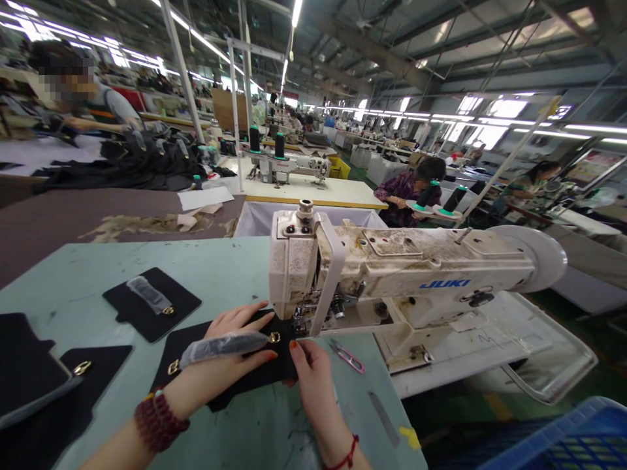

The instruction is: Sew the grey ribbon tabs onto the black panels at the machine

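A black panel (235,386) lies partly under the needle area of a white JUKI sewing machine (382,261). It carries a plastic-wrapped handle (223,346) with gold ring fittings (275,337) at its ends. My left hand (230,356) reaches beneath the handle, which crosses over its back; the fingers spread flat on the panel, up to the machine's head. At the panel's near right edge, my right hand (311,369) pinches the material, thumb on top and fingertips mostly hidden below. Pink-handled thread snips (349,357) lie just right of this hand.
Another black panel with a wrapped strap (151,303) rests at the table's left; more black panels (32,359) overlap nearer me. A metal strip (383,418) lies near the right edge, above a blue crate (563,437). Co-workers sit at [left and ahead] other tables.
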{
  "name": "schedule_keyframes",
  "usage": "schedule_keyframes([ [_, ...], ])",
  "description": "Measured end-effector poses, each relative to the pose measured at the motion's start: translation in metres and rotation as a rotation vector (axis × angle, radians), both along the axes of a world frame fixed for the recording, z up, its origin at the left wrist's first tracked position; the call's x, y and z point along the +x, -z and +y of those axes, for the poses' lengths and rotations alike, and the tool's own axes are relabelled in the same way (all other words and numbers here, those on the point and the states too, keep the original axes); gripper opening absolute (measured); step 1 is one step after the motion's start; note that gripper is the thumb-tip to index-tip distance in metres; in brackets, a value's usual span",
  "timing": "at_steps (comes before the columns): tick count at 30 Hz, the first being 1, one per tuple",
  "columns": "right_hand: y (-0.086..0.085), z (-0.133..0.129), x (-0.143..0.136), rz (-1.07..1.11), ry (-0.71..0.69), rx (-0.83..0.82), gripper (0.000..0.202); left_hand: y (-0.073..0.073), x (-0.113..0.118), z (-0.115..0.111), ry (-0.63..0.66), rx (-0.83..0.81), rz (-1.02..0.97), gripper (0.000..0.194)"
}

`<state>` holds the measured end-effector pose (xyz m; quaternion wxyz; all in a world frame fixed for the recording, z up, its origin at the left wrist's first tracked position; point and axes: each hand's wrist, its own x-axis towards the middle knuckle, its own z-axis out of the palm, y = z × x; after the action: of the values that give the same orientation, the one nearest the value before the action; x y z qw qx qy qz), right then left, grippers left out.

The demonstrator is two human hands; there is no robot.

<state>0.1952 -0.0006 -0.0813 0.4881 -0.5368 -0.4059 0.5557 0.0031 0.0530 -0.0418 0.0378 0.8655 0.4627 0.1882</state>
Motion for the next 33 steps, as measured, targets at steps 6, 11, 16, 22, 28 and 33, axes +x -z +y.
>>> schedule_keyframes([
  [6, 0.002, -0.01, 0.002, 0.013, -0.04, -0.048, 0.062, 0.002, 0.002, 0.0, -0.015, -0.014, -0.034, 0.048],
  [11, 0.005, -0.012, 0.009, -0.026, -0.111, -0.019, 0.059, -0.003, 0.004, 0.003, -0.002, -0.033, -0.037, 0.044],
  [16, 0.005, -0.012, 0.014, -0.048, -0.182, -0.021, 0.059, -0.006, 0.002, 0.007, 0.027, -0.122, -0.057, 0.044],
  [22, 0.003, -0.01, 0.014, -0.058, -0.193, -0.005, 0.062, -0.011, 0.001, 0.008, 0.039, -0.151, -0.138, 0.038],
  [28, 0.0, -0.009, 0.012, -0.056, -0.209, -0.01, 0.067, -0.012, -0.001, 0.011, 0.04, -0.168, -0.106, 0.038],
  [33, -0.001, -0.01, 0.011, -0.04, -0.202, -0.03, 0.069, -0.015, 0.0, 0.014, 0.072, -0.174, -0.133, 0.037],
])
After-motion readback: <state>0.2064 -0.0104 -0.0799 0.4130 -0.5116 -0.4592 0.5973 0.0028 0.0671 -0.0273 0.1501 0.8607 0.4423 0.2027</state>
